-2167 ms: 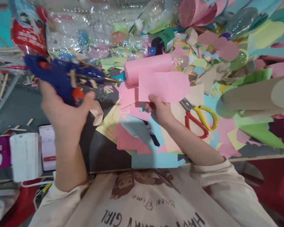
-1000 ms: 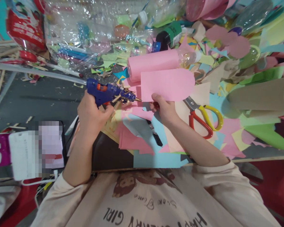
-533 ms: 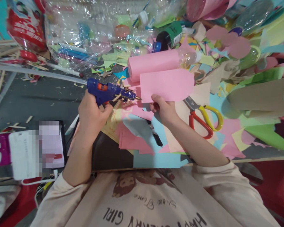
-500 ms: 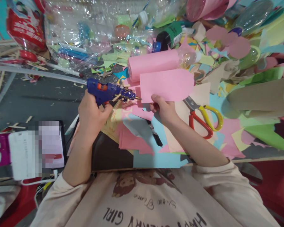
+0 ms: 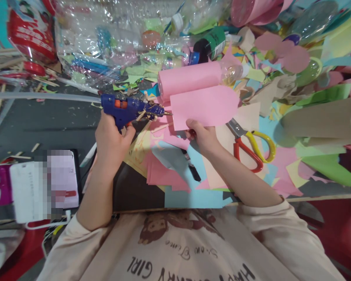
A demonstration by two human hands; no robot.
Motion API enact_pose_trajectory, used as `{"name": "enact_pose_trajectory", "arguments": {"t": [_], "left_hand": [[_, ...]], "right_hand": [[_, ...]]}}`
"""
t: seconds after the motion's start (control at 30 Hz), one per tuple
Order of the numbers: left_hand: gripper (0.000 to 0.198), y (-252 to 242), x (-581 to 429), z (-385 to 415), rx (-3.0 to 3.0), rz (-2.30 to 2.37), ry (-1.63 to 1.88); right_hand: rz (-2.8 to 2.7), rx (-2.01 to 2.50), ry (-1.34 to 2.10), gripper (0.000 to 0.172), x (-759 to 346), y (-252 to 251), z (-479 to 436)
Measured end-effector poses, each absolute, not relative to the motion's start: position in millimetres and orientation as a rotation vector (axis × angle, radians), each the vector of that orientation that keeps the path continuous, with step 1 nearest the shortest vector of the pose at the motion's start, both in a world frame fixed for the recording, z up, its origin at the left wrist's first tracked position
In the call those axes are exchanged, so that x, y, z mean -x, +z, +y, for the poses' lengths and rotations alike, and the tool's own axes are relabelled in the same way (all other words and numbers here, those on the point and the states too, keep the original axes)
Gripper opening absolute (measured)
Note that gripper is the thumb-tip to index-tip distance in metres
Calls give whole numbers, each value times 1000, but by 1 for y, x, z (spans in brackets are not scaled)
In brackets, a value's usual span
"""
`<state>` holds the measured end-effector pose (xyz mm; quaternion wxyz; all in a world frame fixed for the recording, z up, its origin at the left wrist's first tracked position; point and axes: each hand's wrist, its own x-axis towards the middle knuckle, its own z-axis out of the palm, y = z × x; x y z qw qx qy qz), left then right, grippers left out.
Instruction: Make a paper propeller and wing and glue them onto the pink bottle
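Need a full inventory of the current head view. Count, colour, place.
Glue gun: 1, dark blue and orange, centre-left
Glue stick: 1, translucent, in the gun's rear
Pink card: 1, pink, centre
Wrapped bottle: 1, pink, lying beyond the card
Scissors: 1, red and yellow handles, right of centre
Craft knife: 1, black, near side of the card
Red-labelled bottle: 1, upper left
Phone: 1, dark edge, lower left
Tan roll: 1, far right
Paper: many, mixed colours, centre and right
Clear plastic: several pieces, top, count unclear
Left hand: 1, on the gun
Right hand: 1, gripping the card
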<state>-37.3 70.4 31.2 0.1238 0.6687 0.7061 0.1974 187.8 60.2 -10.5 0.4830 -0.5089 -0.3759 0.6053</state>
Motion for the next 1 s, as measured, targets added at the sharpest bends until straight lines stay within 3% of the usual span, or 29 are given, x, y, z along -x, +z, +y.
{"name": "enact_pose_trajectory", "arguments": {"t": [1.0], "left_hand": [[36,36,38,71,-1954,2062,607]], "right_hand": [[-922,1236,1527,27,-188,-16,56]]}}
